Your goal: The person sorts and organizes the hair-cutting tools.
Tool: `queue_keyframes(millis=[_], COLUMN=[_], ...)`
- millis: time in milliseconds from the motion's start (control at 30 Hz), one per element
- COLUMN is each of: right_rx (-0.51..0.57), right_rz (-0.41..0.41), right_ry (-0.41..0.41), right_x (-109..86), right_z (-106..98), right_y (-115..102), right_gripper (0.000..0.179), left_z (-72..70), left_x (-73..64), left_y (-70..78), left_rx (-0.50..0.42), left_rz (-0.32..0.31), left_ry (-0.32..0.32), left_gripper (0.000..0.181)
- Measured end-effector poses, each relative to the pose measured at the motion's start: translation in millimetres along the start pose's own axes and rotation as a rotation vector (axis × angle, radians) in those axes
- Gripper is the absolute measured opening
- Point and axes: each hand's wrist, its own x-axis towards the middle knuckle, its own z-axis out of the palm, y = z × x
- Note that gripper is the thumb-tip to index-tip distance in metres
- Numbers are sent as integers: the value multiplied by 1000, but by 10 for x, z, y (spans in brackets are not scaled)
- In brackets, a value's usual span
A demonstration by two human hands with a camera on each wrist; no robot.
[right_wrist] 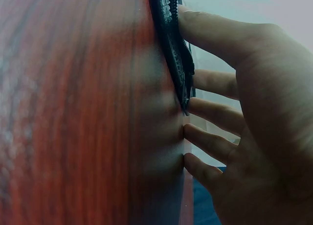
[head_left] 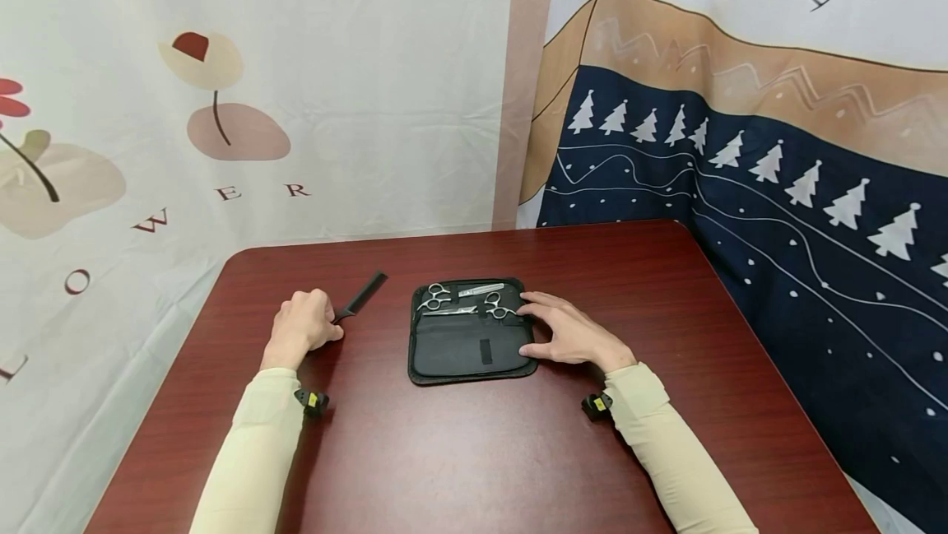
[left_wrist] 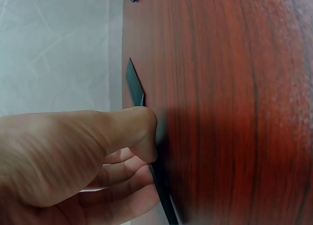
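Note:
My left hand (head_left: 299, 327) pinches a black comb (head_left: 364, 294) near the left side of the table, its far end pointing away and to the right. In the left wrist view the thumb presses on the comb (left_wrist: 134, 83), and the fingers lie behind it. A black zip case (head_left: 452, 350) lies unfolded at the middle of the table, with silver scissors (head_left: 498, 305) and other metal tools in its upper part. Spread along the case's right edge, my right hand (head_left: 573, 332) touches it with thumb and fingertips; the right wrist view shows the zipped edge (right_wrist: 171, 44) beside them.
The reddish-brown wooden table (head_left: 474, 452) has rounded far corners. Behind it hangs a pale curtain (head_left: 385, 90) with flower prints, and a dark blue cloth (head_left: 741, 188) with white trees hangs at the right.

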Motion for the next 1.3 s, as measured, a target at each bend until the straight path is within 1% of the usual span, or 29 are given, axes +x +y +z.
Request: queue_keyframes(millis=[500,733,1033,1300], right_rx=[-10,0,13,15], right_rz=[7,3,3,-5], right_ry=[-4,-2,-3,6], right_x=[-3,-1,2,7], right_z=[21,12,-2,4], right_y=[0,3,-11,-6], right_gripper=[64,64,64,64], left_z=[8,0,-63,-106], left_x=[-33,-65,-121,-150], left_y=[-43,-37,-24,37], left_rx=[5,-9,-18,-31], left_rz=[20,32,34,71], left_ry=[25,41,97,139], left_gripper=[23,21,23,23])
